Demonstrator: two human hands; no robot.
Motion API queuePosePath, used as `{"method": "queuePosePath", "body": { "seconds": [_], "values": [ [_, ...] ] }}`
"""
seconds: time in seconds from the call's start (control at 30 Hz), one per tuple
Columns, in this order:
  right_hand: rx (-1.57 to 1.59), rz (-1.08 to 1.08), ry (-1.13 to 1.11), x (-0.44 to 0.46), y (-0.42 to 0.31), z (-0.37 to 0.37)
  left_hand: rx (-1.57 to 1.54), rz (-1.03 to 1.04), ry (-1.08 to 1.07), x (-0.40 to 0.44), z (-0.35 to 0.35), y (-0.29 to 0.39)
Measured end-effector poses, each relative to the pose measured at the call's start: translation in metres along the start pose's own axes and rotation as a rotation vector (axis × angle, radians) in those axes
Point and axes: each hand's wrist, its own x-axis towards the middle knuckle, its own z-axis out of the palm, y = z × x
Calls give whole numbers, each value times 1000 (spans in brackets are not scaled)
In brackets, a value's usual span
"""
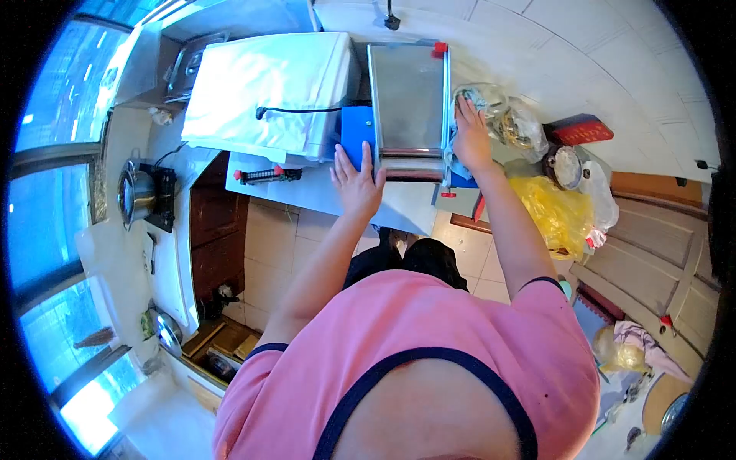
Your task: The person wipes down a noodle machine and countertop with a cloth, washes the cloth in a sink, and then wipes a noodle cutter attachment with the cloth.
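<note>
A machine with a flat metal tray [410, 96] and metal rollers at its near end stands on the white table. My left hand [357, 184] lies with its fingers spread against the blue side housing [356, 132] of the machine. At the machine's right side, my right hand [471, 138] presses on a light blue cloth [452, 159], which runs along that side. The fingers of my right hand point away from me, and part of the cloth is hidden beneath them. A red piece [440, 48] sits at the tray's far right corner.
Left of the machine stands a large box under a white cover [261, 96], with a black cable across it. A black part with red ends [268, 175] lies before it. Clear bags [521, 130] and a yellow bag [548, 215] are at the right. A metal pot [138, 193] stands far left.
</note>
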Motion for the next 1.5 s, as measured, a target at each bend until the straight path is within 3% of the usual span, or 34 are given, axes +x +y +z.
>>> {"method": "queuePosePath", "body": {
  "seconds": [0.1, 0.23, 0.43, 0.5, 0.53, 0.6, 0.63, 0.7, 0.73, 0.77, 0.8, 0.87, 0.9, 0.93, 1.0, 1.03, 1.13, 1.17, 1.23, 1.4, 1.5],
  "values": [
    [57, 21, 34, -11, -1, 6, 36, -9, -18, 1, 1, 0],
    [164, -115, 76, -97, -7, 1, 3, 6, 9, -1, 1, -2],
    [359, -68, -180, -189, -16, -38, -213, 69, 82, 0, 10, -15],
    [785, 445, -310, -198, -22, -44, -200, 120, 72, -3, 3, -29],
    [783, 445, -304, -192, -23, -49, -181, 154, 67, -6, -4, -30],
    [1118, 641, -199, -173, -30, -65, -232, 103, 161, -23, -17, -24],
    [1319, 636, -209, -157, -49, -80, -561, -6, -26, -34, -23, -21],
    [1190, 317, -132, -141, -84, -68, -1280, -386, -400, -51, -47, 1],
    [886, -31, -101, -126, -102, -73, -1670, -665, -584, -56, -64, 26],
    [965, -153, -189, -123, -117, -51, -1875, -788, -583, -59, -76, 38],
    [956, -200, -294, -116, -137, -64, -1870, -784, -561, -56, -74, 36],
    [912, -336, -137, -106, -150, -75, -1943, -799, -469, -48, -73, 21],
    [926, -344, -140, -105, -146, -72, -1926, -807, -385, -41, -81, 11],
    [846, -277, -42, -105, -130, -68, -1874, -945, -166, -33, -94, 9],
    [684, -96, 121, -104, -101, -65, -1584, -707, 41, -14, -105, -4],
    [622, -62, 182, -108, -81, -61, -1377, -572, -66, -5, -107, -13],
    [283, 3, 122, -132, -36, -43, -275, 77, 146, 29, -54, -17],
    [280, 20, 122, -139, -28, -39, -279, 88, 132, 38, -37, -16],
    [64, -24, 76, -141, -20, -35, 46, 217, 42, 61, -10, -13],
    [171, 58, 24, -145, -24, -34, 119, 379, -28, 129, -2, -23],
    [176, 104, 2, -146, -28, -34, 95, 394, -59, 117, -10, -24]
  ]
}}
